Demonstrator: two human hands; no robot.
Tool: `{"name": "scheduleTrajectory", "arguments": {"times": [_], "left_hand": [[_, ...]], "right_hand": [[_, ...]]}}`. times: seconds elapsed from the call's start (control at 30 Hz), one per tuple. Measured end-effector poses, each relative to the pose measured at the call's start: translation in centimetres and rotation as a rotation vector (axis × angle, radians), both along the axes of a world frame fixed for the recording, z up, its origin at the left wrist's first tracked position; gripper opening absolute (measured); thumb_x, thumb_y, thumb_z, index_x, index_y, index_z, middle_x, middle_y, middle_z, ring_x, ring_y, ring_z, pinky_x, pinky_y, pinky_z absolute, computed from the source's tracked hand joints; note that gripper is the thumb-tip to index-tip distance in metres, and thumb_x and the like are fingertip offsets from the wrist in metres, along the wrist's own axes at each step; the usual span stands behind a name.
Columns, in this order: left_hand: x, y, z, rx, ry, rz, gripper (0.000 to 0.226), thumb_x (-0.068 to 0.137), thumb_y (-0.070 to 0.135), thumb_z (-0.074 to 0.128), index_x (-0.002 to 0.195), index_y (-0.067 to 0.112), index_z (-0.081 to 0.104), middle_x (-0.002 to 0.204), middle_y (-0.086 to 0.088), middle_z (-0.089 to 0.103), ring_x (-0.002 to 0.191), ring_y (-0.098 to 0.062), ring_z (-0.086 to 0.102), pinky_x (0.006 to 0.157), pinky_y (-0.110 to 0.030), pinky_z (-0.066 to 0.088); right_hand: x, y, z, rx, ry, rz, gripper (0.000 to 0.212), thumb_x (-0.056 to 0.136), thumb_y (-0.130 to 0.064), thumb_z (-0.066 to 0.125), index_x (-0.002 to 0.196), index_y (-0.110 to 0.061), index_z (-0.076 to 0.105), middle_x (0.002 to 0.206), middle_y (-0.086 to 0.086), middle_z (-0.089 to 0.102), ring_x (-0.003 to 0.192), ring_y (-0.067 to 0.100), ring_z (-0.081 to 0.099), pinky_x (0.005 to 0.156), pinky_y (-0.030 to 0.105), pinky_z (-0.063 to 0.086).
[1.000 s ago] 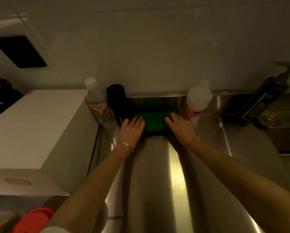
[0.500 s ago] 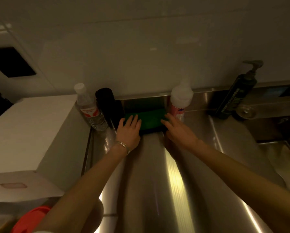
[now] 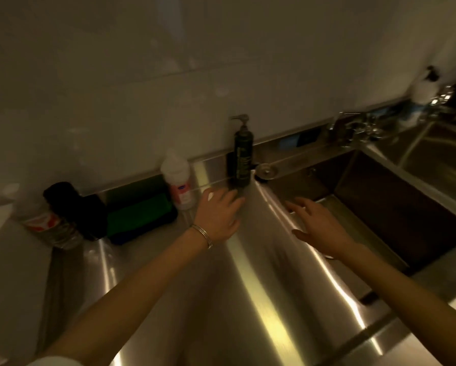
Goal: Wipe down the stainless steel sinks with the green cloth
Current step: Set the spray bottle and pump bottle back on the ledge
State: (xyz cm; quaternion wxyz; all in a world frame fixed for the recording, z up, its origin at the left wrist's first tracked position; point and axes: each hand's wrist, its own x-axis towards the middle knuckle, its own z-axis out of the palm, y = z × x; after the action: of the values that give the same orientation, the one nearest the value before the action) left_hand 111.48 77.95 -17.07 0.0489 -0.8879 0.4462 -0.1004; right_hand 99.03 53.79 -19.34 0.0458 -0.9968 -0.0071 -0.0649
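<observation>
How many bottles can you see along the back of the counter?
4: a clear water bottle far left, a white squeeze bottle beside the green cloth, a dark pump bottle, and a blurry pump bottle far right.

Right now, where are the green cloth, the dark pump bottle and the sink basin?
green cloth (image 3: 139,216): head view, middle of its top face.
dark pump bottle (image 3: 242,161): head view, middle of its body.
sink basin (image 3: 396,207): head view, its dark inner wall.

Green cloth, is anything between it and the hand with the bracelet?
Partly. The white bottle with the pink label stands by the green cloth's right end, beside the left hand. Nothing blocks the cloth's front edge.
</observation>
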Motion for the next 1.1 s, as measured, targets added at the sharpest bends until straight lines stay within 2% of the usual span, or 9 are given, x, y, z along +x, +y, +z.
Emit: {"name": "scheduleTrajectory", "arguments": {"times": [0.07, 0.13, 0.2, 0.33, 0.43, 0.6, 0.73, 0.87, 1.1], "left_hand": [[-2.3, -3.9, 0.6, 0.006, 0.001, -0.041, 0.049, 0.073, 0.044, 0.060, 0.116, 0.021, 0.063, 0.119, -0.006, 0.063, 0.110, -0.028, 0.058, 0.090, -0.045, 0.041], [-4.6, -7.6, 1.2, 0.018, 0.028, -0.047, 0.056, 0.082, 0.044, 0.056, 0.133, 0.022, 0.048, 0.137, -0.006, 0.048, 0.128, -0.028, 0.041, 0.101, -0.045, 0.026], [-6.7, -11.0, 1.5, 0.005, 0.021, -0.052, 0.058, 0.085, 0.045, 0.052, 0.138, 0.024, 0.042, 0.141, -0.006, 0.042, 0.133, -0.027, 0.034, 0.106, -0.046, 0.022], [-10.8, -16.8, 2.0, 0.031, 0.011, -0.106, 0.055, 0.067, 0.048, 0.072, 0.115, 0.024, 0.064, 0.116, -0.006, 0.063, 0.112, -0.028, 0.057, 0.093, -0.051, 0.041], [-13.5, -20.6, 2.0, 0.012, 0.006, -0.108, 0.054, 0.085, 0.047, 0.054, 0.133, 0.023, 0.049, 0.139, -0.005, 0.046, 0.132, -0.027, 0.037, 0.105, -0.049, 0.024], [-17.7, -26.3, 3.2, -0.061, -0.015, -0.143, 0.052, 0.086, 0.045, 0.053, 0.133, 0.023, 0.049, 0.134, -0.005, 0.050, 0.128, -0.026, 0.040, 0.103, -0.045, 0.025], [-19.7, -29.4, 3.7, -0.042, -0.052, -0.151, 0.055, 0.091, 0.047, 0.044, 0.142, 0.026, 0.036, 0.143, -0.001, 0.039, 0.135, -0.023, 0.029, 0.107, -0.042, 0.018], [-20.4, -31.6, 4.2, -0.019, -0.040, -0.163, 0.055, 0.091, 0.049, 0.041, 0.141, 0.027, 0.035, 0.143, 0.001, 0.038, 0.135, -0.021, 0.028, 0.108, -0.043, 0.017], [-21.3, -31.7, 4.6, -0.033, -0.027, -0.187, 0.046, 0.077, 0.043, 0.056, 0.116, 0.021, 0.064, 0.112, -0.003, 0.064, 0.109, -0.026, 0.058, 0.094, -0.041, 0.033]], "right_hand": [[-3.2, -4.1, 0.7, -0.016, 0.017, -0.066, 0.078, 0.065, -0.027, 0.082, 0.133, -0.012, 0.046, 0.126, 0.022, 0.053, 0.108, 0.040, 0.057, 0.088, 0.050, 0.050], [-6.4, -7.8, 1.8, -0.025, 0.024, -0.126, 0.077, 0.066, -0.028, 0.080, 0.133, -0.013, 0.046, 0.128, 0.022, 0.052, 0.111, 0.040, 0.056, 0.088, 0.050, 0.050], [-9.7, -11.1, 2.7, -0.019, 0.038, -0.183, 0.074, 0.067, -0.025, 0.081, 0.132, -0.010, 0.050, 0.129, 0.022, 0.052, 0.111, 0.041, 0.056, 0.088, 0.049, 0.050], [-15.2, -16.3, 4.3, -0.027, 0.051, -0.213, 0.070, 0.079, -0.026, 0.072, 0.140, -0.012, 0.041, 0.139, 0.020, 0.041, 0.122, 0.036, 0.048, 0.094, 0.042, 0.045], [-18.7, -19.5, 5.3, -0.008, 0.084, -0.235, 0.067, 0.088, -0.033, 0.060, 0.146, -0.018, 0.028, 0.148, 0.012, 0.028, 0.132, 0.027, 0.036, 0.104, 0.033, 0.038], [-23.3, -24.1, 6.4, -0.003, 0.124, -0.251, 0.067, 0.089, -0.035, 0.058, 0.146, -0.021, 0.025, 0.151, 0.008, 0.024, 0.135, 0.022, 0.032, 0.107, 0.030, 0.036], [-25.4, -26.0, 7.3, -0.014, 0.086, -0.255, 0.067, 0.088, -0.033, 0.060, 0.146, -0.020, 0.027, 0.150, 0.009, 0.026, 0.135, 0.022, 0.031, 0.108, 0.028, 0.032], [-26.4, -27.0, 7.7, -0.030, 0.057, -0.257, 0.067, 0.089, -0.035, 0.058, 0.146, -0.023, 0.025, 0.150, 0.007, 0.026, 0.136, 0.020, 0.029, 0.108, 0.027, 0.030], [-25.9, -27.5, 8.2, -0.036, 0.052, -0.233, 0.067, 0.089, -0.035, 0.058, 0.146, -0.022, 0.025, 0.150, 0.007, 0.025, 0.135, 0.020, 0.031, 0.108, 0.028, 0.033]]}}
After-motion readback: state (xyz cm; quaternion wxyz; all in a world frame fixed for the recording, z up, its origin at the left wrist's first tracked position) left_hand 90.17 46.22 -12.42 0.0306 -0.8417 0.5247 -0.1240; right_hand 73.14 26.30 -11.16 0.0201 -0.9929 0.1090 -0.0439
